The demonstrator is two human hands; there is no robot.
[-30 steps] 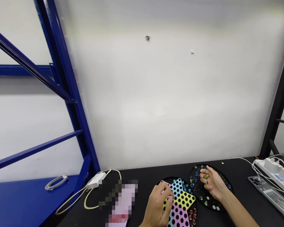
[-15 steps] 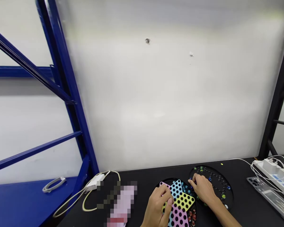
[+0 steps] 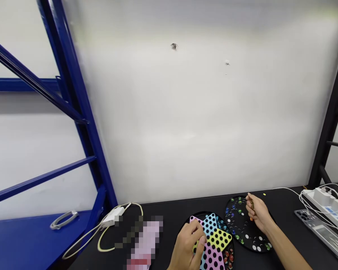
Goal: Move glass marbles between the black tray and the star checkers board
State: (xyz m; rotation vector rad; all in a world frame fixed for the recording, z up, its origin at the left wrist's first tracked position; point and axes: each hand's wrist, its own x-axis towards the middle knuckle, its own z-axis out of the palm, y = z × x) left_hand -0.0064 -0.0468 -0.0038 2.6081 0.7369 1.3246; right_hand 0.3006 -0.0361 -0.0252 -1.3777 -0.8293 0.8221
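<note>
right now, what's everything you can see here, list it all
star board: one, pink blue and yellow with black holes, table front centre
round tray: one, black, right of the star board
marbles: many, mixed colours, in the round tray
charger: one, white with cable, table left
power strip: one, white, far right
rack: one, blue, left
table: one, black, bottom
left hand: one, resting on the star board
right hand: one, over the round tray, grip pinching marbles

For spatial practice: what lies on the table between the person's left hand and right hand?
In the head view: the colourful dotted board and part of the black marble tray, between left hand and right hand.
</note>
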